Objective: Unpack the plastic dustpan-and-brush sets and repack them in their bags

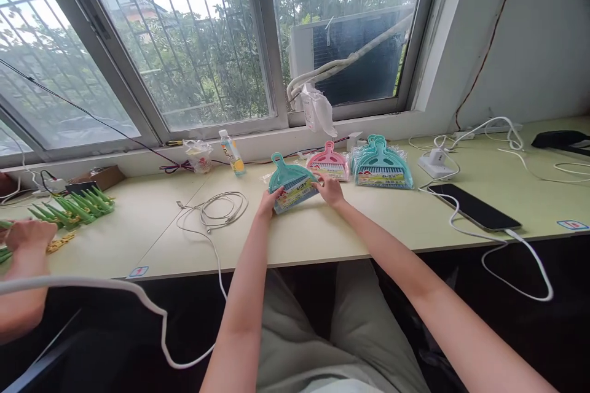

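Observation:
A teal dustpan-and-brush set (289, 183) in clear wrapping, with a yellow label, is tilted between my two hands above the pale table (322, 233). My left hand (268, 201) grips its lower left corner, and my right hand (330, 189) holds its right edge, fingers closed on it. Just behind my right hand a pink set (329, 163) lies on the table. To the right of that rests a stack of teal sets (383, 166), also wrapped, with a similar label.
A phone (474, 206) and a white charger (434, 163) with cables lie at the right. Coiled cable (224, 209) and a bottle (233, 152) are left of my hands. At far left, another person's hand (32, 236) is beside green items (76, 209).

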Motion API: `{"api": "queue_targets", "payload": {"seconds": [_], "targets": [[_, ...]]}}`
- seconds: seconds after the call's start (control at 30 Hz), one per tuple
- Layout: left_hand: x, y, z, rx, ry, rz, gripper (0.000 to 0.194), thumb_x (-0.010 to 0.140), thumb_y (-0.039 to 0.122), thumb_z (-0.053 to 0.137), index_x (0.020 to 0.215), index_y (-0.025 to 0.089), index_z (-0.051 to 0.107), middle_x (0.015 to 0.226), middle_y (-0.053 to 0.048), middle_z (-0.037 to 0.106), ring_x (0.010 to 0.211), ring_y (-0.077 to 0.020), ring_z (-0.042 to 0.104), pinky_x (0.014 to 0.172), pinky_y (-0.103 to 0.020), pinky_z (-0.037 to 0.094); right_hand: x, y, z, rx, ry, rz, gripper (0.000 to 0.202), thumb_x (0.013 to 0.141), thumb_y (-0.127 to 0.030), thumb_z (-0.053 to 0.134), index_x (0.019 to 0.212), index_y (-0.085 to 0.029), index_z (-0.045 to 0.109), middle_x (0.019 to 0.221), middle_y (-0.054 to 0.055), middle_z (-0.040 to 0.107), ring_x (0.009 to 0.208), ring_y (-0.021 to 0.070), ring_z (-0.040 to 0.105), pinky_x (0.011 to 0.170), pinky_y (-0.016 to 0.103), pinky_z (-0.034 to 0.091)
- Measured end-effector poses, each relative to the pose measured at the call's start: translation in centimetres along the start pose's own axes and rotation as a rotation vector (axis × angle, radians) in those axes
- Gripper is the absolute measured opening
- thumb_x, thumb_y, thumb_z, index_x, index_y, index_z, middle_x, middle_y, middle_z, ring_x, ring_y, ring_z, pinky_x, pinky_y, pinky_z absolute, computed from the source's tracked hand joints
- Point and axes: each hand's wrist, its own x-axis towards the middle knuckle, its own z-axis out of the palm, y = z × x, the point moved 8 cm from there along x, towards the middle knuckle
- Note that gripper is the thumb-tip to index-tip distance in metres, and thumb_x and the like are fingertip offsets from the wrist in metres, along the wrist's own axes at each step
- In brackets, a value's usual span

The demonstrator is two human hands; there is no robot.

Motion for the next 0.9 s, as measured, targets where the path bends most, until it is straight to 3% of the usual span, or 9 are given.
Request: {"api": "queue_targets", "payload": {"seconds": [0.07,0.13,0.2,0.3,0.43,0.63,0.7,0.77,0.9], "targets": [[-0.1,0.2,-0.6,-0.025,0.06,0.022,0.043,0.069,0.031,0.084,0.102,0.012,0.065,0.086,-0.011,0.074,0.077,-0.0246,0.072,0.079,-0.043,0.059,-0.9,-2.4,-0.2,-0.149,0.014,-0.162,0.045,0.094,-0.024,0.056,0.139,-0.027,0.056,0.136,0.01,0.059,0.119,0.0272,0.055,0.096,0.038,0.044],[-0.1,0.4,-0.8,-0.044,0.079,0.048,0.045,0.067,0.031,0.086,0.102,0.013,0.065,0.084,-0.01,0.074,0.076,-0.0243,0.072,0.078,-0.044,0.059,-1.7,-4.4,0.1,-0.242,-0.016,-0.3,0.037,0.097,-0.026,0.051,0.132,-0.028,0.061,0.143,0.008,0.053,0.128,0.0281,0.047,0.103,0.041,0.037],[0.0,0.6,-0.7,-0.052,0.085,0.072,0.045,0.067,0.032,0.086,0.102,0.013,0.065,0.083,-0.009,0.074,0.077,-0.024,0.072,0.078,-0.042,0.059,-2.4,-5.9,1.2,-0.268,-0.112,-0.404,0.03,0.101,-0.028,0.045,0.114,-0.024,0.071,0.13,0.009,0.063,0.121,0.026,0.053,0.103,0.041,0.034],[0.2,0.8,-0.7,-0.06,0.104,0.094,0.043,0.068,0.034,0.085,0.099,0.013,0.065,0.084,-0.008,0.074,0.079,-0.0225,0.072,0.078,-0.039,0.059,-3.1,-6.6,3.2,-0.28,-0.266,-0.447,0.036,0.102,-0.032,0.043,0.089,-0.018,0.074,0.094,0.009,0.074,0.093,0.0211,0.063,0.099,0.038,0.033],[0.4,0.7,-0.8,-0.109,0.105,0.096,0.039,0.075,0.037,0.08,0.102,0.014,0.065,0.09,-0.008,0.074,0.08,-0.0197,0.071,0.077,-0.036,0.059,-2.7,-5.1,4.4,-0.152,-0.314,-0.265,0.036,0.1,-0.034,0.048,0.08,-0.018,0.073,0.079,0.006,0.074,0.08,0.0173,0.065,0.09,0.032,0.038],[-0.3,1.3,-0.1,-0.147,0.005,0.107,0.033,0.084,0.04,0.071,0.106,0.016,0.064,0.103,-0.009,0.073,0.088,-0.0181,0.07,0.079,-0.031,0.058,-1.5,-0.2,5.0,0.498,-0.304,0.285,0.034,0.096,-0.041,0.054,0.077,-0.017,0.067,0.075,0.006,0.074,0.061,0.0136,0.064,0.066,0.026,0.052],[-0.6,1.6,0.5,-0.134,-0.058,0.106,0.034,0.084,0.039,0.072,0.107,0.016,0.064,0.107,-0.009,0.072,0.09,-0.0182,0.069,0.08,-0.03,0.057,-1.3,0.8,5.1,0.743,-0.236,0.438,0.02,0.093,-0.034,0.06,0.082,-0.017,0.064,0.075,0.005,0.072,0.062,0.0133,0.066,0.068,0.026,0.056],[-1.0,1.6,1.2,-0.101,-0.13,0.084,0.036,0.083,0.039,0.073,0.11,0.017,0.063,0.109,-0.009,0.072,0.092,-0.0193,0.069,0.082,-0.032,0.057,-1.2,1.2,4.7,0.945,-0.155,0.498,0.009,0.088,-0.024,0.067,0.088,-0.017,0.06,0.079,0.005,0.072,0.071,0.0132,0.069,0.077,0.027,0.058],[-1.4,0.9,2.1,-0.029,-0.228,-0.04,0.045,0.087,0.057,0.061,0.108,0.017,0.065,0.1,-0.012,0.073,0.089,-0.0238,0.07,0.082,-0.038,0.057,-1.2,1.9,4.1,1.052,-0.109,0.558,0.023,0.081,-0.014,0.072,0.097,-0.019,0.057,0.089,0.003,0.072,0.075,0.0133,0.07,0.083,0.031,0.06]]}}
